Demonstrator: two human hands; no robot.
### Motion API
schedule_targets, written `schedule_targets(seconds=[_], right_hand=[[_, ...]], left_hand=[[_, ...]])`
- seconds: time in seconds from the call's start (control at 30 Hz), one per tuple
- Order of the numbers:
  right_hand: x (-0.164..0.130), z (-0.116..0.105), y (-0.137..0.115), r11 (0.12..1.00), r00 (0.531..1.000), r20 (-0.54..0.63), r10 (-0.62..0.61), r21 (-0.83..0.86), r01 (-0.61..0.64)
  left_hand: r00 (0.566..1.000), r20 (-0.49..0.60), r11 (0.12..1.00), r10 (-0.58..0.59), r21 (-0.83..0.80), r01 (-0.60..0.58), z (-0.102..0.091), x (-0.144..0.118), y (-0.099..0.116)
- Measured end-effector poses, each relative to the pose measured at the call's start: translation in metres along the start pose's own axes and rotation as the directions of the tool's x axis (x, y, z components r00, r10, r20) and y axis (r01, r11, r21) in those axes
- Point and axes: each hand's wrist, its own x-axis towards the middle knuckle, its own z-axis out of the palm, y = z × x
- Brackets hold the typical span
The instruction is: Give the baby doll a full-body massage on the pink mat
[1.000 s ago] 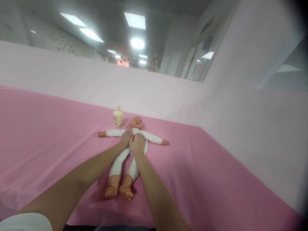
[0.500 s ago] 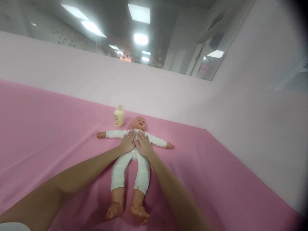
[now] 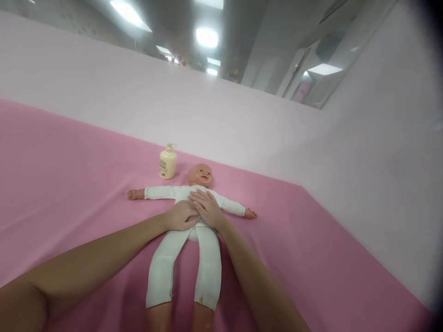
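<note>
A baby doll (image 3: 162, 272) in a white suit lies on its back on the pink sheet, arms spread out to both sides. My left hand (image 3: 181, 215) rests on the doll's belly, turned sideways, its fingertips partly hidden under the other hand. Flat on the doll's chest and belly lies my right hand (image 3: 207, 210), fingers stretched out and pointing towards the head, overlapping the left fingers. Neither hand grips anything. The doll's feet are cut off by the lower edge of the view.
A cream pump bottle (image 3: 168, 163) stands upright left of the doll's head. The pink sheet (image 3: 86, 184) covers the surface up to a pale wall (image 3: 242, 124). Above that wall is a large glass pane (image 3: 263, 50) showing ceiling lights. Another wall (image 3: 374, 152) rises on the right.
My left hand has slid down from the chest and turned sideways across the belly. The right hand stays on the torso, now over the left fingers. The view has come closer to the doll.
</note>
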Motion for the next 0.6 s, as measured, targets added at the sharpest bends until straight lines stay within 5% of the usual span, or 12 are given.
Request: schedule_targets(seconds=[0.13, 0.4, 0.6], right_hand=[[0.002, 0.001, 0.002, 0.999, 0.999, 0.015, 0.031, 0.014, -0.031], [0.001, 0.011, -0.001, 0.970, 0.967, -0.077, 0.241, -0.018, -0.243], [-0.004, 0.018, -0.010, 0.897, 0.898, -0.112, 0.426, -0.074, -0.435]], left_hand=[[0.999, 0.016, 0.997, 0.041, -0.064, -0.040, -0.001, -0.001, 0.000], [0.988, -0.050, 0.966, -0.147, -0.223, 0.132, -0.001, 0.001, -0.003], [0.894, -0.144, 0.888, -0.424, -0.258, 0.380, 0.002, 0.000, -0.010]])
